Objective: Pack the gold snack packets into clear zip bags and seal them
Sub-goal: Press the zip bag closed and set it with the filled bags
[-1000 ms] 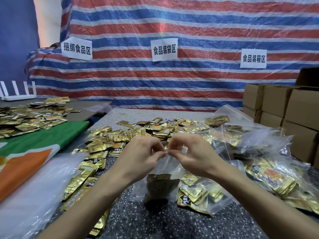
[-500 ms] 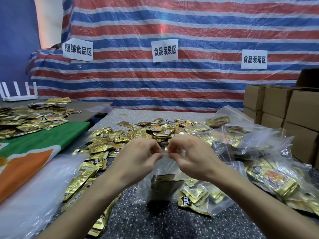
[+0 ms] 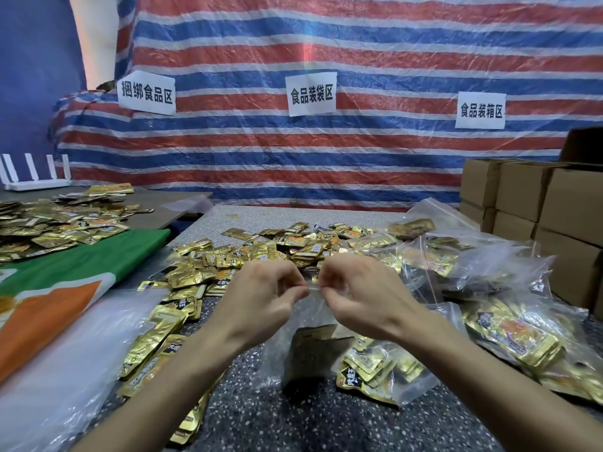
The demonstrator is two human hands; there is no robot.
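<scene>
L hand (image 3: 261, 296) & R hand (image 3: 363, 296) each pinched the zip strip of the bag (image 3: 277, 350), thumb vs. forefinger, tips nearly meeting at the strip's middle. Bag hung upright from that pinch. Bottom on or just above the table (image 3: 293, 422), couldn't tell which. A few packets (image 3: 315, 349) sat low inside it.

Step, I'd say: sealing. To do it well:
- Line up both tracks first.
- Press at the middle, then run the pinches outward to each corner w/o skipping.
- Push air out before the last bit.
- Keep packets clear of the strip.

Loose pile (image 3: 257, 252) lay behind & left of the bag. Filled bags (image 3: 489, 288) right of it, boxes (image 3: 554, 207) beyond those.
</scene>
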